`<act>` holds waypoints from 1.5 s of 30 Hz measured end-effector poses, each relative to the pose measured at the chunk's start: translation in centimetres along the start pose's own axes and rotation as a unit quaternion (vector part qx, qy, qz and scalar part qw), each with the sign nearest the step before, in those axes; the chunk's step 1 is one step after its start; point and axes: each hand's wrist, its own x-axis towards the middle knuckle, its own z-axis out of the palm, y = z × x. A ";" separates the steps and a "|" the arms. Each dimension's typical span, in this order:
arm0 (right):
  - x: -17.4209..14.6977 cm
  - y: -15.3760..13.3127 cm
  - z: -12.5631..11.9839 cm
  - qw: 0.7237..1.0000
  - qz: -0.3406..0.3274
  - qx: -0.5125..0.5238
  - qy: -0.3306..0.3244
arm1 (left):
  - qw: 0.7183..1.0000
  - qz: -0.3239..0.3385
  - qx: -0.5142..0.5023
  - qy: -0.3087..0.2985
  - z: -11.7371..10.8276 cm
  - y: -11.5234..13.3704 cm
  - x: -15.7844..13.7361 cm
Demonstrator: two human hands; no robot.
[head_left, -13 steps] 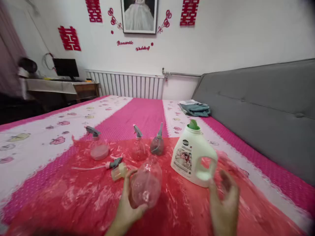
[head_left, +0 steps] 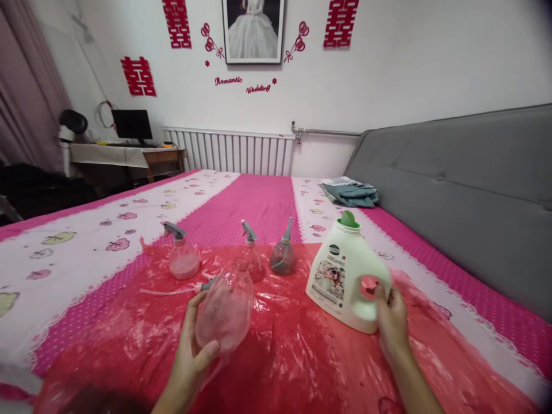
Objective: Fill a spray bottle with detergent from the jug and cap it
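Note:
My left hand is wrapped round a clear, open-necked spray bottle, tilted and without a spray head. My right hand grips the handle of a pale green detergent jug, which stands upright with a green piece in its mouth. Behind the held bottle lies a loose spray head, partly covered by it, its long tube stretching left. Three bottles with spray heads stand farther back: one with pinkish contents, one clear and one greyish.
Red plastic sheeting covers the near part of the pink and white bed. Folded clothes lie by the grey headboard at right. A desk with a monitor stands at back left.
My left hand has moved left with the bottle, which now hides the yellowish cap beside the loose spray head. My right hand has closed round the jug's handle. The view has shifted slightly.

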 end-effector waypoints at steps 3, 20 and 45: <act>-0.3 -1.0 0.3 0.999 -0.002 -0.021 0.030 | 1.000 -0.010 -0.015 0.003 -0.3 1.1 -0.2; -6.2 -7.0 -6.3 0.984 -0.030 -0.177 -0.020 | 0.997 -0.032 -0.069 -0.034 -0.1 2.0 4.2; -5.9 -7.7 -3.8 0.959 -0.208 -0.184 -0.063 | 0.993 0.052 0.054 -0.088 1.7 10.5 8.4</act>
